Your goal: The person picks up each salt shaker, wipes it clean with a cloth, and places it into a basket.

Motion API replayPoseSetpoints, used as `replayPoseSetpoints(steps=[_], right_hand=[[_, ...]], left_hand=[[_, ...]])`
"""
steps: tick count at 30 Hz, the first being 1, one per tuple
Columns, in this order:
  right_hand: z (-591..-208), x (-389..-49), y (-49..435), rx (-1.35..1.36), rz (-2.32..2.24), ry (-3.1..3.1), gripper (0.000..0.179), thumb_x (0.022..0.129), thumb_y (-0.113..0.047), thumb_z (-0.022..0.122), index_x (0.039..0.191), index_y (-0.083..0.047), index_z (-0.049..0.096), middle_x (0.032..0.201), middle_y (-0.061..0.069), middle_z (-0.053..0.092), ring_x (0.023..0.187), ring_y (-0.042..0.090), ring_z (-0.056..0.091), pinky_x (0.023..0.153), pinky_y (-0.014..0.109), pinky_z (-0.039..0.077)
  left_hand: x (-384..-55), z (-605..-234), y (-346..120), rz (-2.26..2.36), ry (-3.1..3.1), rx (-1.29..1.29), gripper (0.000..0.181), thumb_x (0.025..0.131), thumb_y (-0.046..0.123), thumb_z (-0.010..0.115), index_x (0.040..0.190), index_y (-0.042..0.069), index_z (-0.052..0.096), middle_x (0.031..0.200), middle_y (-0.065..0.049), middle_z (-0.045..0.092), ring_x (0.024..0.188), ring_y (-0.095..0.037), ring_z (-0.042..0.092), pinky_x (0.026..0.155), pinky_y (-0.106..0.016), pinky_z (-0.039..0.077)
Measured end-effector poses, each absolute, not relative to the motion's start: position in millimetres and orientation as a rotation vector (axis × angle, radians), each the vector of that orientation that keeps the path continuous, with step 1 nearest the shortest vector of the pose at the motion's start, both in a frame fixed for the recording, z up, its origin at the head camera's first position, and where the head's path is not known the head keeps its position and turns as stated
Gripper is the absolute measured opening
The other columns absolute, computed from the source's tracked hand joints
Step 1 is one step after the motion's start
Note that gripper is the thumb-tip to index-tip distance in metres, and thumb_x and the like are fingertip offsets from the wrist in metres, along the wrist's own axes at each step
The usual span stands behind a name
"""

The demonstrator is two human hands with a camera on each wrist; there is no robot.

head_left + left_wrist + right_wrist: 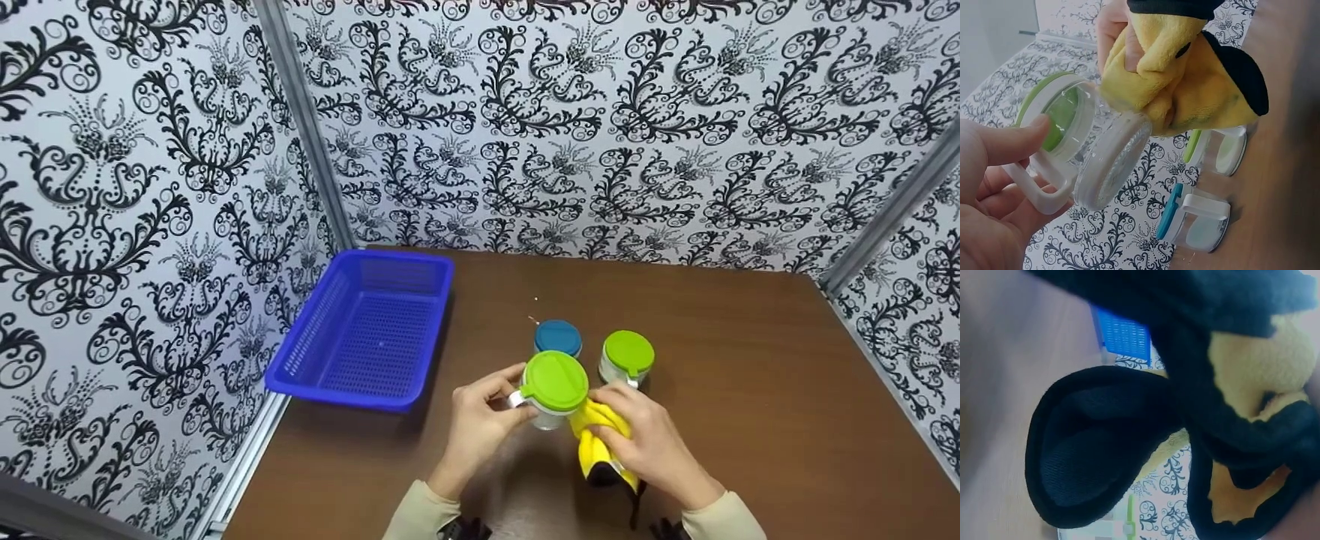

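My left hand grips a clear jar with a green lid and a white handle, lifted above the table. In the left wrist view the jar is tilted, its thumb side near the lid. My right hand holds a bunched yellow cloth with black edging, which meets the side of the jar. Just behind stand a blue-lidded jar and a second green-lidded jar. In the right wrist view the cloth covers most of the right fingers.
A blue perforated plastic basket stands at the left of the brown table. Patterned white panels with grey metal posts enclose the back and sides.
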State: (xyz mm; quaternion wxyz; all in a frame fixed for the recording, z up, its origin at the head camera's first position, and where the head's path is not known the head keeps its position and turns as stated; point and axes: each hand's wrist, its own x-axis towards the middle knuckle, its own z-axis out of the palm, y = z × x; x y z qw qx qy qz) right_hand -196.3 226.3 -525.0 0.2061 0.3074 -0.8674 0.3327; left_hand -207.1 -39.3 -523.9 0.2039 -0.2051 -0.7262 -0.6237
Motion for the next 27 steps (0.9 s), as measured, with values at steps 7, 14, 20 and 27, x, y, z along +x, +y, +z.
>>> replayPoseSetpoints(steps=[7, 14, 20, 27], right_hand=[[-504, -196, 231, 0.725, 0.764, -2.338, 0.044, 0.079, -0.014, 0.085, 0.121, -0.017, 0.071, 0.128, -0.006, 0.064, 0.107, 0.014, 0.059, 0.087, 0.019, 0.046], [-478, -196, 226, 0.644, 0.655, -2.244, 0.048, 0.075, -0.014, 0.086, 0.121, -0.015, 0.071, 0.119, -0.005, 0.07, 0.093, 0.015, 0.057, 0.069, 0.036, 0.053], [-478, -194, 217, 0.651, 0.622, -2.198, 0.045, 0.072, -0.018, 0.088, 0.116, -0.016, 0.074, 0.118, -0.009, 0.068, 0.098, 0.012, 0.059, 0.073, 0.031, 0.054], [-476, -188, 205, 0.671, 0.656, -2.172, 0.045, 0.069, -0.018, 0.09, 0.112, -0.017, 0.075, 0.114, -0.011, 0.068, 0.1, 0.01, 0.059, 0.082, 0.023, 0.05]], left_hand=[[-206, -521, -35, -1.739, -1.938, -0.529, 0.028, 0.069, 0.009, 0.092, 0.071, 0.011, 0.064, 0.117, -0.006, 0.072, 0.092, -0.019, 0.072, 0.058, -0.027, 0.055], [-201, -519, -30, -1.494, -1.901, -0.563, 0.032, 0.069, 0.003, 0.091, 0.072, 0.011, 0.061, 0.117, -0.008, 0.072, 0.075, -0.01, 0.067, 0.054, -0.02, 0.051], [-195, -519, -26, -1.365, -1.879, -0.603, 0.033, 0.071, 0.0, 0.09, 0.071, 0.009, 0.058, 0.118, -0.009, 0.072, 0.088, -0.017, 0.072, 0.061, -0.02, 0.055], [-196, -520, -22, -1.316, -1.834, -0.622, 0.034, 0.069, -0.004, 0.09, 0.072, 0.006, 0.057, 0.117, -0.011, 0.072, 0.099, -0.025, 0.072, 0.066, -0.022, 0.057]])
